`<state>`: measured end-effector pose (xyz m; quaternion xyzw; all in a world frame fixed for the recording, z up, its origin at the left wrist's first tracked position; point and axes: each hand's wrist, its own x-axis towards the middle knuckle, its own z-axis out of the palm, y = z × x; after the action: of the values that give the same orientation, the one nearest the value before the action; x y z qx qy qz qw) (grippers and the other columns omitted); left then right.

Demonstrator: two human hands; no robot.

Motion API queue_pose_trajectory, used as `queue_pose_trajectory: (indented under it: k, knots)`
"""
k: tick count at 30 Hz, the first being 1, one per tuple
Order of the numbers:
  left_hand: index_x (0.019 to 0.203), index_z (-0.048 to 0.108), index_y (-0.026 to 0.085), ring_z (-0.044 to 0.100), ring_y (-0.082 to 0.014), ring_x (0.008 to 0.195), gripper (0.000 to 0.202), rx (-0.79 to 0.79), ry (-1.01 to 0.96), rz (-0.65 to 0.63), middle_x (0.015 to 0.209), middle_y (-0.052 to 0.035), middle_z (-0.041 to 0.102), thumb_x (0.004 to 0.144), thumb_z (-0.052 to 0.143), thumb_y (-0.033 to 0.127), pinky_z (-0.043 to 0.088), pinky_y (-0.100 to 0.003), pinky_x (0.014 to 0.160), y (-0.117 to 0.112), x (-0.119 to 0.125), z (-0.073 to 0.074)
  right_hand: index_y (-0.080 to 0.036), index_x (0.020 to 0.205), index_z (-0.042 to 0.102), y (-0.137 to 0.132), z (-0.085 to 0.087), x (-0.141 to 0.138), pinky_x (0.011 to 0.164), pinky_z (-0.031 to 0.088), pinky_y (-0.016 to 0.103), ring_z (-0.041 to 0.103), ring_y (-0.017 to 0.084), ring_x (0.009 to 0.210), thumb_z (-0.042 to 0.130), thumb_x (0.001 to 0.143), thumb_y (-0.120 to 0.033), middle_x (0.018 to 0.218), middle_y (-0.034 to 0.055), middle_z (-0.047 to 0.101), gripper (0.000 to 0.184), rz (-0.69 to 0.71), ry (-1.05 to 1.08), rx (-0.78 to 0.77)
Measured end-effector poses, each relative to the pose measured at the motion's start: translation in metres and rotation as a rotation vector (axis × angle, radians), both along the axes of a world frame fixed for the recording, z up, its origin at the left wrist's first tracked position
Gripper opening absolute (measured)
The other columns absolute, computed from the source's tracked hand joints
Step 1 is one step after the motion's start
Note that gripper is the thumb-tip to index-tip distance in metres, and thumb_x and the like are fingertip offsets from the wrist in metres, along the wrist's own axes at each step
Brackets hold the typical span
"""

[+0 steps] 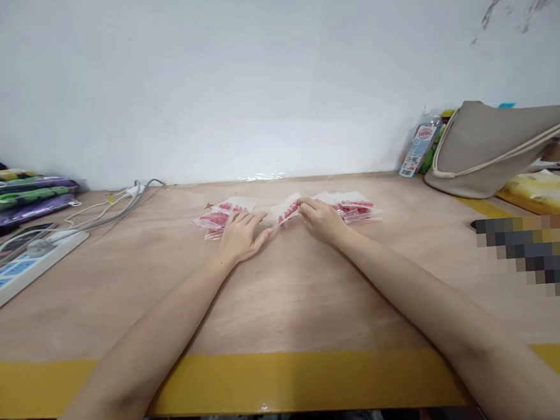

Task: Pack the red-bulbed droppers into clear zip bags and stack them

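Between my hands is a small clear plastic bag (286,211) with red pieces or print on it, tilted up off the table. My right hand (323,220) pinches its right edge between thumb and fingers. My left hand (244,235) lies with fingers stretched and thumb apart, touching the near side of a left pile of similar bags (213,220). The thumb points toward the middle bag; whether it touches cannot be made out. Just beyond my right hand is another pile of red-and-clear bags (356,206).
On the left are a white power strip (39,265), grey and white cables (112,215), a phone (18,244) and stacked colourful packages (29,192). A grey bag (491,147), a bottle (419,146) and a yellow pack (542,191) stand right. Yellow tape (292,379) lines the table's front edge.
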<state>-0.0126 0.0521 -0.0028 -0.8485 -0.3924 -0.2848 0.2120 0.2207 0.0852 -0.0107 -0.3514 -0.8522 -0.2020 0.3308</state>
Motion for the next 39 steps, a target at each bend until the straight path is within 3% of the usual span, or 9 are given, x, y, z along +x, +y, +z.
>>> queue_pose_trajectory:
  k: [4,9,14,21,27,31,35,39]
  knots:
    - [0.101,0.061,0.018,0.057,-0.0254,0.093,0.025,0.049,-0.038,0.131,0.096,-0.0089,0.066,0.087,0.045,0.031,0.033,-0.044,0.090,0.005,-0.007,0.000,-0.015,0.090,0.057,0.014,0.004,0.005,0.074,0.038,0.029,0.054,0.020,0.088,0.042,0.078,-0.004,0.109,0.0110,0.059,0.022,-0.083,-0.022,-0.011]
    - [0.091,0.064,0.021,0.055,-0.0269,0.097,0.021,0.030,-0.117,0.347,0.098,-0.0085,0.065,0.082,0.045,0.023,0.029,-0.049,0.094,0.014,-0.025,0.010,-0.014,0.081,0.060,0.010,-0.003,0.029,0.074,0.034,0.034,0.054,0.022,0.080,0.046,0.078,-0.012,0.086,0.0118,0.063,0.015,-0.259,-0.069,-0.053]
    - [0.101,0.063,0.023,0.048,-0.0309,0.109,0.032,-0.112,-0.062,0.464,0.116,-0.0107,0.056,0.071,0.056,0.031,0.027,-0.053,0.096,0.021,-0.040,0.016,-0.015,0.095,0.061,-0.016,-0.010,0.040,0.088,0.029,0.037,0.050,0.021,0.093,0.047,0.081,-0.020,0.098,0.0089,0.062,0.020,-0.098,-0.099,0.056]
    - [0.076,0.068,0.021,0.057,-0.0257,0.088,0.023,-0.138,0.025,0.401,0.093,-0.0065,0.066,0.072,0.047,0.013,0.026,-0.054,0.092,0.033,-0.023,0.013,-0.017,0.084,0.063,-0.032,-0.014,0.027,0.082,0.030,0.034,0.049,0.019,0.088,0.044,0.083,-0.018,0.090,0.0077,0.061,0.018,-0.034,-0.052,0.039]
    - [0.054,0.061,0.017,0.059,-0.0257,0.073,0.025,-0.089,0.038,0.378,0.063,-0.0081,0.064,0.073,0.046,0.014,0.031,-0.051,0.084,0.043,-0.013,0.008,-0.017,0.079,0.062,-0.029,-0.013,0.027,0.077,0.030,0.033,0.050,0.018,0.084,0.047,0.082,-0.017,0.087,0.0068,0.062,0.016,-0.058,-0.017,-0.006]
    - [0.066,0.065,0.018,0.060,-0.0251,0.072,0.020,-0.073,0.024,0.300,0.071,-0.0083,0.066,0.076,0.049,0.018,0.036,-0.044,0.077,0.026,0.004,0.004,-0.017,0.079,0.062,-0.031,-0.013,0.024,0.077,0.030,0.032,0.051,0.017,0.083,0.046,0.083,-0.018,0.084,0.0056,0.063,0.016,-0.060,-0.011,-0.011]
    - [0.075,0.066,0.018,0.061,-0.0222,0.073,0.018,-0.087,0.060,0.127,0.078,-0.0067,0.067,0.082,0.049,0.022,0.041,-0.036,0.069,0.002,0.035,-0.005,-0.018,0.081,0.063,-0.031,-0.015,0.022,0.078,0.029,0.032,0.051,0.017,0.083,0.049,0.082,-0.021,0.083,0.0043,0.064,0.014,-0.043,-0.008,-0.004]
    - [0.087,0.065,0.020,0.060,-0.0203,0.086,0.016,-0.083,0.093,-0.037,0.090,-0.0047,0.066,0.085,0.049,0.022,0.043,-0.033,0.076,-0.010,0.052,-0.012,-0.020,0.083,0.064,-0.029,-0.019,0.022,0.081,0.028,0.033,0.052,0.017,0.082,0.052,0.082,-0.029,0.082,0.0036,0.065,0.015,0.002,-0.013,0.035]
